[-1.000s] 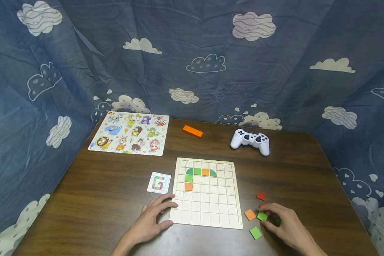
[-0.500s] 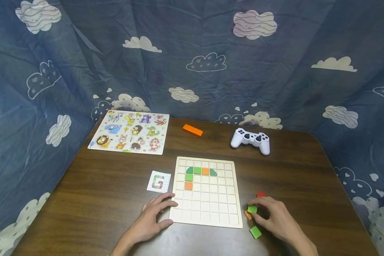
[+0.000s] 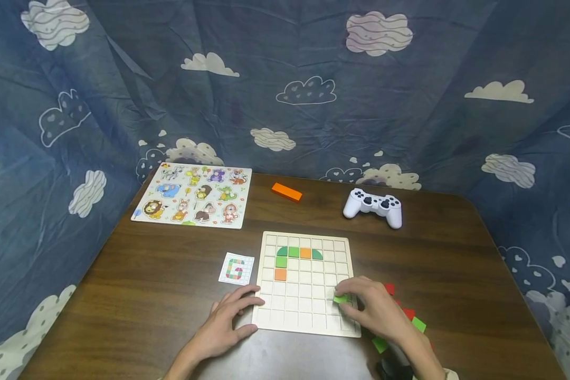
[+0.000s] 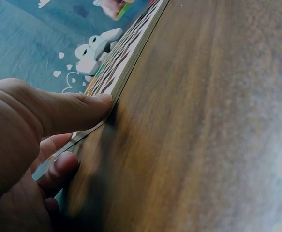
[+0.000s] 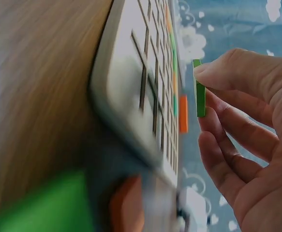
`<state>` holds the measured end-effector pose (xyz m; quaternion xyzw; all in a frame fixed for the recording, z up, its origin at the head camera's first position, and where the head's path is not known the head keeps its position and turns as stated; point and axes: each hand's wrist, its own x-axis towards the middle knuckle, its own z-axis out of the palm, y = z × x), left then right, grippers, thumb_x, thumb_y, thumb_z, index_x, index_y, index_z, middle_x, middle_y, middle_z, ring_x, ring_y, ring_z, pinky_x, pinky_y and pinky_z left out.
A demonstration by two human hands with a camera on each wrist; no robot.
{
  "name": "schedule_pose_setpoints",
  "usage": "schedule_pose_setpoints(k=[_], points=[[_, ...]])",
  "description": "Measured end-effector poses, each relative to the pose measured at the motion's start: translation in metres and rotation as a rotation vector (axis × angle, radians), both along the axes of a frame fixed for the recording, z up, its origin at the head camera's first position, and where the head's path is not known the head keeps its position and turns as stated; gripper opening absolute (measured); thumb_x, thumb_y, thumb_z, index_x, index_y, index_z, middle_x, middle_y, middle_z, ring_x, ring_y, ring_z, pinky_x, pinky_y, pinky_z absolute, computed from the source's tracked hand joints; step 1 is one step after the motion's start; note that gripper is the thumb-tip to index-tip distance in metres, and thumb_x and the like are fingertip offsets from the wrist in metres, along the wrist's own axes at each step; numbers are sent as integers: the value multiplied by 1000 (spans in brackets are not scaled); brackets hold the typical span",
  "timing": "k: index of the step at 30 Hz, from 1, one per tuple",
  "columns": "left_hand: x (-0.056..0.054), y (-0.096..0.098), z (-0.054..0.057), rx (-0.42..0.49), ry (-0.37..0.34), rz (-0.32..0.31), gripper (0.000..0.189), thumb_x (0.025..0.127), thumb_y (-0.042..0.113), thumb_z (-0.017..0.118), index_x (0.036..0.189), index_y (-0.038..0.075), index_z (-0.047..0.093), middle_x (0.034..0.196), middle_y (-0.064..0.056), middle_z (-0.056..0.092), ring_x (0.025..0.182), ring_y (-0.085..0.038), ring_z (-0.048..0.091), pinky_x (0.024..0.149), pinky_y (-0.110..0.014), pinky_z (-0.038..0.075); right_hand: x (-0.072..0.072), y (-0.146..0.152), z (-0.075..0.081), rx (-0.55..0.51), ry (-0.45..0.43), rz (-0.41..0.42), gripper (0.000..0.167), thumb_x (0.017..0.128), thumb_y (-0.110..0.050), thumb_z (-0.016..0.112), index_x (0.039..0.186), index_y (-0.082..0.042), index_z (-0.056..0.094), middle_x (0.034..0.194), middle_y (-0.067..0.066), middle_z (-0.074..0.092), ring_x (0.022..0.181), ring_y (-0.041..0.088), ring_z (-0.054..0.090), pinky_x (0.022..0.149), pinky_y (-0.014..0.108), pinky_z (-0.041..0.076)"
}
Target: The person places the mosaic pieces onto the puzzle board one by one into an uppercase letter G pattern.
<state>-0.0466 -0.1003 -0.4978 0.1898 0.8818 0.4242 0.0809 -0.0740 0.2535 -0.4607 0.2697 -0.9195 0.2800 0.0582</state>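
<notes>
Above the right part of the wooden grid board (image 3: 309,321), my right hand (image 3: 372,309) pinches a green square tile (image 5: 200,92) between thumb and fingers. In the right wrist view the tile is seen edge-on, apart from the board. My left hand (image 3: 223,322) rests at the board's left edge, its fingertips and thumb touching the side with fingers relaxed. On the board lie green and orange squares, such as an orange tile (image 3: 281,274), plus two dark green rounded pieces, one a quarter-round tile (image 3: 317,255). A pattern card (image 3: 236,268) with a coloured G-like figure lies left of the board.
Loose tiles lie right of the board, partly under my right arm, among them a red tile (image 3: 389,288) and a green tile (image 3: 419,324). Farther back are an animal puzzle board (image 3: 190,203), an orange block (image 3: 287,192) and a white game controller (image 3: 373,207).
My right hand has picked up a green square tile from the loose pieces and carried it left over the board. My left hand has stayed at the board's edge.
</notes>
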Motion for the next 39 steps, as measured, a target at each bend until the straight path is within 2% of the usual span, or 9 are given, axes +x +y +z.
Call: schedule_pose_setpoints(k=[4,12,23,28,39], points=[[0,0,-1,3,2,3,49,81,17,80,125,32,65,151,5,49,133,-25,45,86,-38,27,-8,-15,1,10,-43,34,18,78,-8,81,94,-16,76,102,-6,74,99,14,68,87,40,54],[0,-1,-2,-2,20,2,49,81,18,80,125,33,65,150,6,49,135,-26,44,90,-46,28,-23,-47,-1,-10,-10,140,17,79,-6,79,95,-11,75,102,-2,75,98,16,68,88,39,54],[-1,-1,-2,-14,-6,-1,48,83,20,80,126,34,64,151,6,48,134,-26,44,88,-44,28,-36,-88,-1,18,-29,226,18,79,-7,74,97,-10,75,104,1,75,101,19,68,93,38,52],[-2,-1,-3,-13,-2,-9,48,83,20,79,126,33,64,151,6,48,134,-26,45,87,-43,28,-39,-98,-3,34,-52,230,19,80,-5,73,99,-9,75,106,2,75,103,20,68,95,38,51],[-2,0,-3,-7,-4,-15,47,83,21,80,126,33,64,152,6,47,134,-25,45,87,-42,28,-41,-110,-3,113,-123,186,19,83,-7,73,101,-10,76,108,1,74,105,19,67,96,38,51]])
